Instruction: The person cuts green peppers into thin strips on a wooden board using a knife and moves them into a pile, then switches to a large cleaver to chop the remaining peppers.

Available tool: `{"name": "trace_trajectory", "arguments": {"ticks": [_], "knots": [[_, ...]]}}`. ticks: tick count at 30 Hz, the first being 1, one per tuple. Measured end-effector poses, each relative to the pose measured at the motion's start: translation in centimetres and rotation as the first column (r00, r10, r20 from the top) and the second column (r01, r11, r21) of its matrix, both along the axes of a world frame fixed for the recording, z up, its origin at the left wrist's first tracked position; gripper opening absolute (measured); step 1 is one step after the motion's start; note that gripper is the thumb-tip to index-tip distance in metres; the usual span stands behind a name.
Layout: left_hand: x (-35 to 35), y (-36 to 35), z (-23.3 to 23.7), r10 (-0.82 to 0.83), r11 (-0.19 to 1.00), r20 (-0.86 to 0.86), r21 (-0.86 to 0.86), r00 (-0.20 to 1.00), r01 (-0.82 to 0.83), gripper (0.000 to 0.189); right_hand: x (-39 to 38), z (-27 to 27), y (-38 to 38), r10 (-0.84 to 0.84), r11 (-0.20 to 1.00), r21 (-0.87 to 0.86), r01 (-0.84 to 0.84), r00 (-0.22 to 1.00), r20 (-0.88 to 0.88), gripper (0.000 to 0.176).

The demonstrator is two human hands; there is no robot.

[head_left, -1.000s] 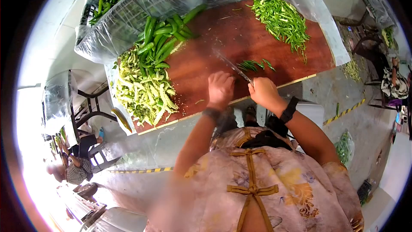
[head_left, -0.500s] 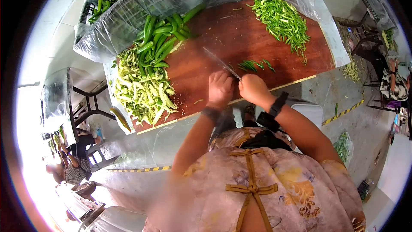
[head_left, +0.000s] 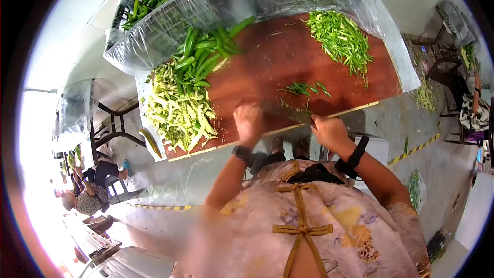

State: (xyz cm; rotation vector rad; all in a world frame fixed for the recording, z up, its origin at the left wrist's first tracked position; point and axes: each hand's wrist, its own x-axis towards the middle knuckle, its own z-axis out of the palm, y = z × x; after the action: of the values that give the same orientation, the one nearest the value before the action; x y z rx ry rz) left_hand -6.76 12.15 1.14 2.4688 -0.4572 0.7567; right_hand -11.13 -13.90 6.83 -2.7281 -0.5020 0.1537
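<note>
My right hand (head_left: 330,133) is closed round the handle of a knife (head_left: 294,114), whose blurred blade points left over the front of the red-brown board (head_left: 247,72). Left of the blade, near the board's front edge, is my left hand (head_left: 249,122), its fingers curled; whatever it may hold is hidden. A few thin green strips (head_left: 298,89) lie just beyond the blade. Whole green peppers (head_left: 198,56) are piled at the back left, above a heap of pale green pepper cores (head_left: 180,113). Shredded green pepper (head_left: 342,41) forms a pile at the back right.
Behind the board stand plastic-lined crates; the left crate (head_left: 154,25) holds green peppers. A person (head_left: 92,195) is at the far left and another (head_left: 476,110) at the far right. A white stool (head_left: 373,152) stands below the board's front edge.
My hands have moved apart, the left one leftward and the right one rightward and down. The knife has swung from slanting away to lying nearly level across the board's front.
</note>
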Motion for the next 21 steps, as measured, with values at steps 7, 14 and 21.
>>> {"name": "trace_trajectory", "arguments": {"ticks": [7, 14, 21], "knots": [[-1.0, 0.8, -0.4, 0.033, 0.997, -0.143, 0.068, 0.989, -0.024, 0.029, 0.0, -2.7, 0.5, 0.015, 0.99, -0.143, 0.003, 0.992, 0.125, 0.043], [-0.8, 0.2, -0.6, 0.142, 0.981, -0.144, 0.153, 0.979, -0.12, 0.025, 4.4, -4.2, -1.7, -0.122, 0.958, -0.238, 0.16, 0.978, 0.169, 0.043], [-0.9, 0.1, 0.0, 0.141, 0.981, -0.183, 0.159, 0.973, -0.112, 0.026, 10.4, -3.9, -6.2, -0.263, 0.926, -0.227, 0.301, 0.948, 0.181, 0.029]]}}
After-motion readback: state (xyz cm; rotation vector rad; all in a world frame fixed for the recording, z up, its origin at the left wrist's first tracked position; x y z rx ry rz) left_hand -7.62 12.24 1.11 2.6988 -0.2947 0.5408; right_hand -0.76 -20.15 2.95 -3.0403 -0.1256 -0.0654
